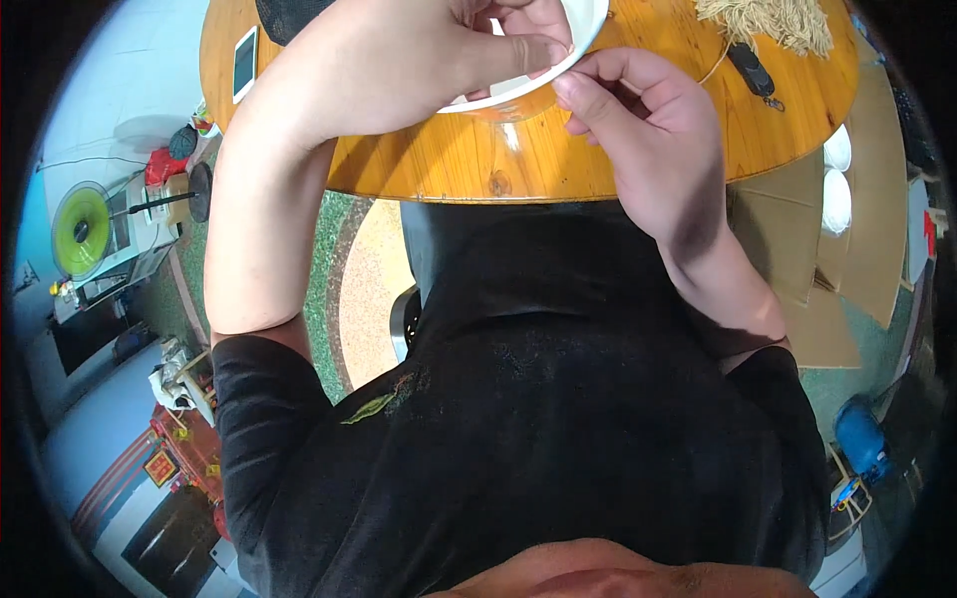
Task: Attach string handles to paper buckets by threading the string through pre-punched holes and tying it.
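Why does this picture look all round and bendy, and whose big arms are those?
The picture comes from a small camera worn on a person's head, looking down. Its wide lens bends straight lines, so everything looks round. The big arms belong to that person, and the black shirt below is theirs too.

The left hand and right hand both hold a white bowl at its rim, over a round wooden table. The fingers of the right hand pinch the bowl's edge.

On the table lie a phone, a bundle of pale strings and a small black remote key. Beside the table are cardboard boxes with more white bowls.
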`<state>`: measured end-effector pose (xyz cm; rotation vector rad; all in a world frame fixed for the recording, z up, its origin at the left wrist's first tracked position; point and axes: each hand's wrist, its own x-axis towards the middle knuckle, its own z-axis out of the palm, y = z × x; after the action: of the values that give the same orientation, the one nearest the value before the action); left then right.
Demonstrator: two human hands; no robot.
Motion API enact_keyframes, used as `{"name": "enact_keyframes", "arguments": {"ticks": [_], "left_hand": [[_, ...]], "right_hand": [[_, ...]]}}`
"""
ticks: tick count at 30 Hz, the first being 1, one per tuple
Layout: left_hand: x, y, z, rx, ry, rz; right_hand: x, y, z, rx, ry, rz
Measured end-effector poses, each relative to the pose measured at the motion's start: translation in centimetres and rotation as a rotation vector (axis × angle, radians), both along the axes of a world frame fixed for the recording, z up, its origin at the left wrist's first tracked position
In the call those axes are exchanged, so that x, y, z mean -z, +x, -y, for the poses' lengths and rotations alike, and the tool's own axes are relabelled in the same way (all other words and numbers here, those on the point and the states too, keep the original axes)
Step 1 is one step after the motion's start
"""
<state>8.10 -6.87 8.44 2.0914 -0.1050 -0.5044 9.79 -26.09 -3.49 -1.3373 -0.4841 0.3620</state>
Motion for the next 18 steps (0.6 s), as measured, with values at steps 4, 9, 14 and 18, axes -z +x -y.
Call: {"name": "enact_keyframes", "arguments": {"ticks": [4, 9, 14, 18], "left_hand": [[2.8, 0.2, -0.8, 0.183, -0.170, 0.413], [4.8, 0.3, -1.6, 0.411, -0.387, 0.746], [0.2, -2.8, 1.6, -0.238, -0.189, 0.242], [2.4, -2.6, 0.9, -0.261, -0.254, 0.302]], "right_hand": [[0.2, 0.3, 0.3, -0.045, -0.025, 0.050], [-0.1, 0.1, 0.3, -0.062, 0.008, 0.070], [0.1, 0.1, 0.6, -0.139, -0.012, 0.091], [-0.7, -0.2, 0.4, -0.098, -0.002, 0.183]]}}
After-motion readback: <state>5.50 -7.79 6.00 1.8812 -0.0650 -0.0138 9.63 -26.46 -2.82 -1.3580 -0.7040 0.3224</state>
